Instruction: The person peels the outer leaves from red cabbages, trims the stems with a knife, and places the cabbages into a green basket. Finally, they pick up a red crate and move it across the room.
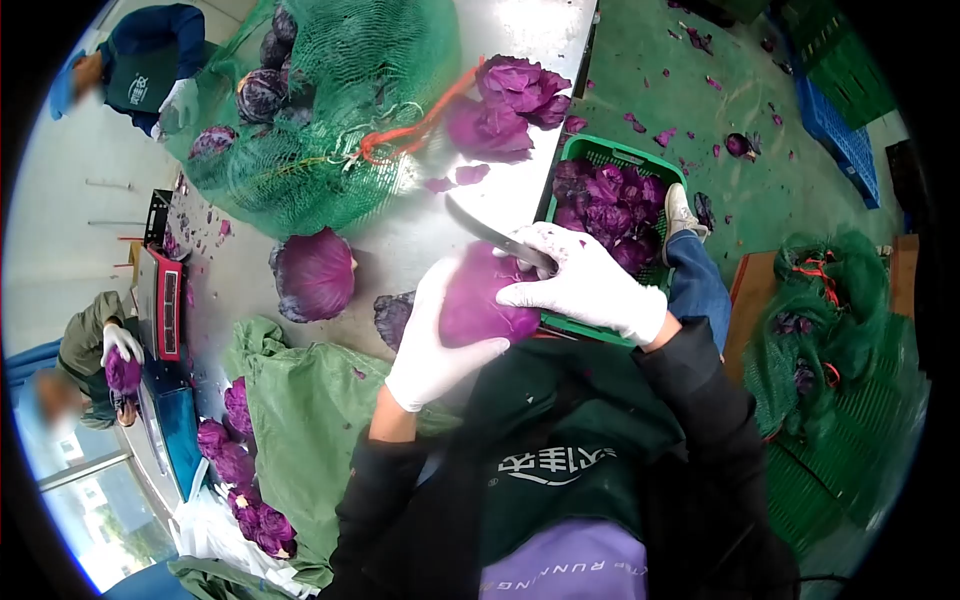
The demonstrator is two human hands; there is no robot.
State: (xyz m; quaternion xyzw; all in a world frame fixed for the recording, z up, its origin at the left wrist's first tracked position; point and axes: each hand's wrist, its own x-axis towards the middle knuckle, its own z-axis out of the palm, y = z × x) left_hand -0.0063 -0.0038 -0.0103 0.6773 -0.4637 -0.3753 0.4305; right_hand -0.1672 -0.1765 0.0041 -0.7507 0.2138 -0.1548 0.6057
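My left hand (430, 345), in a white glove, is wrapped round one side of a red cabbage (475, 300). In my gloved right hand (590, 280) is a knife (485, 228), its curved blade pointing up and left over the top of the cabbage. My right thumb rests against the cabbage's side, and the knife handle is mostly hidden in my fingers. A loose cabbage leaf (315, 275) lies on the metal table (400, 245) to the left. Beyond the blade, more peeled leaves (510, 105) are piled near the table edge.
A green mesh sack (330, 110) of cabbages covers the far table. Beside it stands a green crate (625, 152) full of cabbages. Green cloth (305, 420) drapes the near left. Two co-workers in white gloves are at left, one holding a cabbage (123, 371). Leaf scraps litter the floor.
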